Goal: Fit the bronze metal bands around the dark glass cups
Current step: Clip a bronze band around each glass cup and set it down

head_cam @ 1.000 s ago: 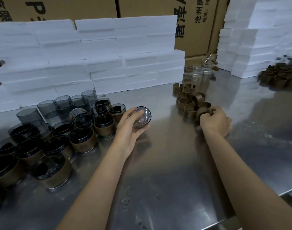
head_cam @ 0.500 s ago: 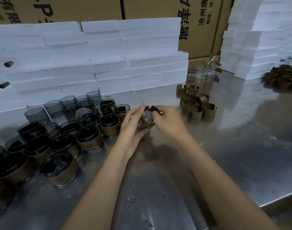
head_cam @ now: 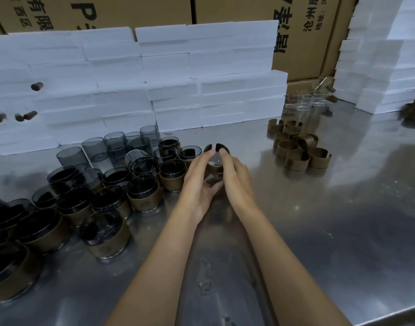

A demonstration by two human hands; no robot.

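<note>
1. A worker at a brushed stainless-steel desk (head_cam: 319,231) holds one split bronze metal band (head_cam: 216,169) up between both hands, with a dark glass cup (head_cam: 215,159) partly visible inside it; how far the band is seated cannot be told.
2. The left hand (head_cam: 198,182) cups the band from the left and the right hand (head_cam: 233,177) from the right, fingers of both curled around it, a fingertip of each pressing either side of the open slit at the band's far top.
3. The ring's axis runs roughly away from the worker, the slit facing away; both hands are equally near, so the closing squeeze looks shared between them.
4. Finished dark glass cups wearing bronze bands (head_cam: 144,196) crowd the desk just to the left, with bare smoky cups (head_cam: 93,149) behind them; a heap of loose bronze bands (head_cam: 296,151) lies well apart to the right, before stacked white foam blocks (head_cam: 178,90).
5. A second ago the right hand was reaching into that heap while the left held the cup alone; half a second ago the two were just meeting, and now the band wraps the cup.
</note>
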